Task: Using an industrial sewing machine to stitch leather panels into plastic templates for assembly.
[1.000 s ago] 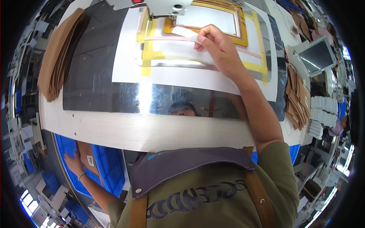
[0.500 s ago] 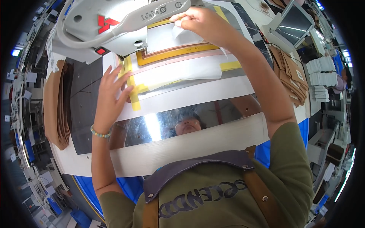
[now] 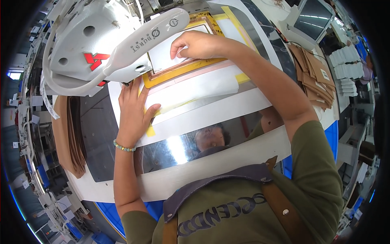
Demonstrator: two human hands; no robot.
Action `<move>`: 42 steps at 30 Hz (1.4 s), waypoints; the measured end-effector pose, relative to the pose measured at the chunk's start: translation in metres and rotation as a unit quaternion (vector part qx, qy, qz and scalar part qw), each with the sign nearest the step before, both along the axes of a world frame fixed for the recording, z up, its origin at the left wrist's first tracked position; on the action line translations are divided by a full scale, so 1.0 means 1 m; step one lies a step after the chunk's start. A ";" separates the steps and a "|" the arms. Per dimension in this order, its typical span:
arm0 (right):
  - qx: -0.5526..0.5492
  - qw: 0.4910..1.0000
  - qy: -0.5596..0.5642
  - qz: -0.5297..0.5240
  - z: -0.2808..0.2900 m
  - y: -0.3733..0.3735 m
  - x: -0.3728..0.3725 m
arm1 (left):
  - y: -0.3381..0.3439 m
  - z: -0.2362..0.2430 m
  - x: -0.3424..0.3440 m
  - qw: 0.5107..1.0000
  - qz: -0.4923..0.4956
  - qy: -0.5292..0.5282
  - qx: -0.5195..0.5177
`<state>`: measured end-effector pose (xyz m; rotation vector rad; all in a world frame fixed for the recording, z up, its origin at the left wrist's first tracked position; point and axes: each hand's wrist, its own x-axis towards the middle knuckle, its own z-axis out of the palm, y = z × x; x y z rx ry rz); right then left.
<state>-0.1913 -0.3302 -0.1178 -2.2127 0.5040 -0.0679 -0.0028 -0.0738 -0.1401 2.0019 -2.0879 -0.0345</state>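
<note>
My left hand (image 3: 134, 107) lies spread on the taped template with white sheets (image 3: 193, 97), its fingertips beside the white machine head (image 3: 97, 32). My right hand (image 3: 197, 45) is over the white inner area (image 3: 162, 53) of the yellow-edged frame (image 3: 183, 69). Its index finger and thumb are curled close together; what they hold, if anything, is hidden. The template rests on a white board (image 3: 268, 97) over a dark metal plate (image 3: 99, 138), with a mirror-like strip along the near side.
Brown paper pieces (image 3: 69, 136) stand at the left, with more (image 3: 308, 77) at the right beside white stacks (image 3: 345, 65). A screen (image 3: 310, 20) is at the back right. Blue bins (image 3: 331, 138) show under the worktable's edge (image 3: 256, 150).
My left hand has moved from the blue bin up onto the template. My right hand has shifted over the frame's middle; the white strip it held is no longer clearly visible.
</note>
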 end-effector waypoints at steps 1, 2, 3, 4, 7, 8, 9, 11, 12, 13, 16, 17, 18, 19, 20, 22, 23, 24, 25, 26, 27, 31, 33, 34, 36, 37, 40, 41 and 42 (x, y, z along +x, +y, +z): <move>0.001 1.000 -0.005 0.007 0.001 0.002 0.001 | 0.000 0.001 -0.001 1.000 0.003 -0.006 0.009; 0.004 1.000 0.003 0.004 0.002 0.005 0.003 | -0.001 0.002 -0.002 1.000 0.005 -0.011 0.013; 0.010 1.000 0.001 0.008 0.002 0.009 0.006 | -0.001 0.003 -0.002 1.000 0.007 -0.010 0.019; 0.010 1.000 0.008 0.004 0.003 0.014 0.010 | -0.001 0.004 -0.002 1.000 0.008 -0.008 0.021; 0.021 1.000 0.004 0.006 0.005 0.027 0.022 | 0.000 0.004 -0.002 1.000 0.006 0.000 0.020; 0.013 1.000 -0.003 0.008 0.005 0.030 0.025 | 0.000 0.003 -0.002 1.000 0.005 0.003 0.018; 0.005 1.000 -0.010 0.009 0.004 0.032 0.027 | 0.000 0.003 -0.001 1.000 0.005 0.000 0.018; -0.006 1.000 -0.010 0.014 0.004 0.034 0.030 | -0.001 0.002 0.000 1.000 0.006 -0.007 0.019; -0.008 1.000 -0.003 0.017 0.003 0.034 0.031 | -0.001 0.002 0.000 1.000 0.008 -0.006 0.019; -0.014 0.999 -0.008 0.029 0.003 0.033 0.031 | -0.001 0.002 0.000 1.000 0.009 -0.004 0.018; 0.079 0.996 -0.035 -0.002 -0.001 0.026 0.031 | -0.002 0.001 0.000 1.000 0.011 -0.009 0.015; 0.090 0.994 -0.059 -0.016 -0.002 0.022 0.031 | -0.002 0.000 0.000 1.000 0.012 -0.011 0.012; 0.103 0.991 -0.083 -0.027 -0.002 0.018 0.032 | -0.002 0.000 0.000 1.000 0.012 -0.014 0.012; 0.113 0.988 -0.086 -0.052 -0.003 0.016 0.031 | -0.002 0.000 -0.001 1.000 0.012 -0.014 0.011; 0.108 0.990 -0.087 -0.023 -0.004 0.015 0.029 | -0.001 -0.001 0.000 1.000 0.012 -0.015 0.009; 0.092 0.994 -0.050 0.004 -0.004 0.015 0.025 | -0.001 -0.001 0.000 1.000 0.011 -0.017 0.011; 0.095 0.995 -0.029 0.009 -0.004 0.016 0.026 | -0.002 -0.001 0.000 1.000 0.011 -0.017 0.011; 0.098 0.995 -0.029 0.004 -0.004 0.018 0.026 | -0.002 -0.001 -0.001 1.000 0.010 -0.017 0.011; 0.103 0.994 -0.029 0.004 -0.003 0.021 0.027 | -0.002 -0.001 -0.001 1.000 0.009 -0.017 0.010; 0.109 0.993 -0.035 0.008 -0.002 0.023 0.027 | -0.002 0.000 -0.001 1.000 0.009 -0.017 0.010; 0.106 0.994 -0.037 0.005 -0.001 0.024 0.028 | -0.002 0.001 -0.001 1.000 0.008 -0.021 0.015; 0.116 0.993 -0.032 0.002 0.003 0.027 0.028 | -0.003 0.004 -0.002 0.999 0.003 -0.041 0.019; 0.111 0.994 -0.011 0.001 0.004 0.026 0.027 | -0.005 0.005 -0.002 0.998 0.002 -0.052 0.022; 0.100 0.995 -0.001 0.005 0.005 0.025 0.027 | -0.007 0.006 -0.001 0.998 0.002 -0.057 0.028; 0.067 0.998 0.002 0.011 0.005 0.027 0.029 | -0.009 0.006 -0.001 0.998 0.003 -0.057 0.027; 0.045 0.999 -0.005 0.014 0.004 0.029 0.030 | -0.011 0.006 -0.001 0.998 0.002 -0.051 0.021; 0.015 1.000 -0.021 0.015 0.002 0.033 0.030 | -0.012 0.007 -0.003 0.999 0.003 -0.045 0.018; 0.010 0.999 -0.025 0.019 0.002 0.032 0.030 | -0.012 0.007 -0.003 0.999 0.008 -0.043 0.023; -0.001 0.999 -0.023 0.034 0.002 0.030 0.028 | -0.012 0.007 -0.004 0.999 0.004 -0.046 0.013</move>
